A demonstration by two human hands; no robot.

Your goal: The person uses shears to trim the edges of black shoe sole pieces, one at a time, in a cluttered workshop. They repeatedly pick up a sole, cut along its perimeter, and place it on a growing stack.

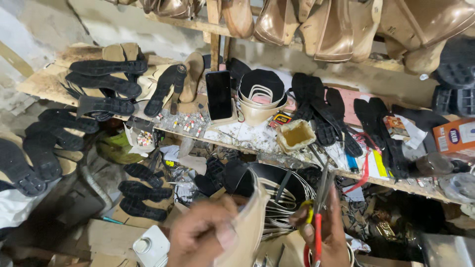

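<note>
My left hand (200, 235) grips a beige, curved strip of sheet material (250, 222) at the bottom centre. My right hand (324, 232) holds scissors (319, 207) with red and yellow handles, blades pointing up next to the strip's right edge. Both hands are blurred. Behind them lies a dark roll with pale stacked strips (282, 190).
A cluttered wooden bench (44, 81) carries black shoe soles (106, 81), an upright phone (218, 95), a round stack of beige strips (260, 99), a glue-crusted cup (295, 135) and an orange box (455, 136). Shoe lasts (326, 27) line the shelf above. More soles (143, 190) and a white can (151, 247) lie below.
</note>
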